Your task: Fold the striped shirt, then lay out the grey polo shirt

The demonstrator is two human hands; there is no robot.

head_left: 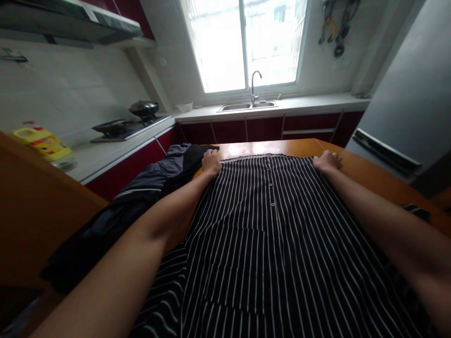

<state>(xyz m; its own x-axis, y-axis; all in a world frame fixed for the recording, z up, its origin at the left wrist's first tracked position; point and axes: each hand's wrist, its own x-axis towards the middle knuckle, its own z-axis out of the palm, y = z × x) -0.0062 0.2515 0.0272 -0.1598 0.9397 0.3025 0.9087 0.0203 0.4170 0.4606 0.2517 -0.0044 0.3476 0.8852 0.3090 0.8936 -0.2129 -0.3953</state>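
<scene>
Head view: nearest, a black shirt with white stripes [243, 267] lies spread on the table [299, 146], filling the space between the two forearms, its buttons running up midway between the hands. A part with slanting stripes bunches beneath the left forearm. At the shirt's far edge the left hand [211, 162] is clasped on one corner and the right hand [327, 161] on the other, the two hands well apart and the cloth flat between them. Just left of the left hand lies a heap of dark clothes [105, 230]; farther left stands a yellow bottle [44, 143]. Right of the right hand rises a grey fridge [416, 94]. Beyond the left hand, a wok [143, 108] sits on the hob [136, 133]; beyond both hands come dark red cabinets [264, 129], then the sink [236, 107], the tap [252, 89] and a bright window [225, 47]
</scene>
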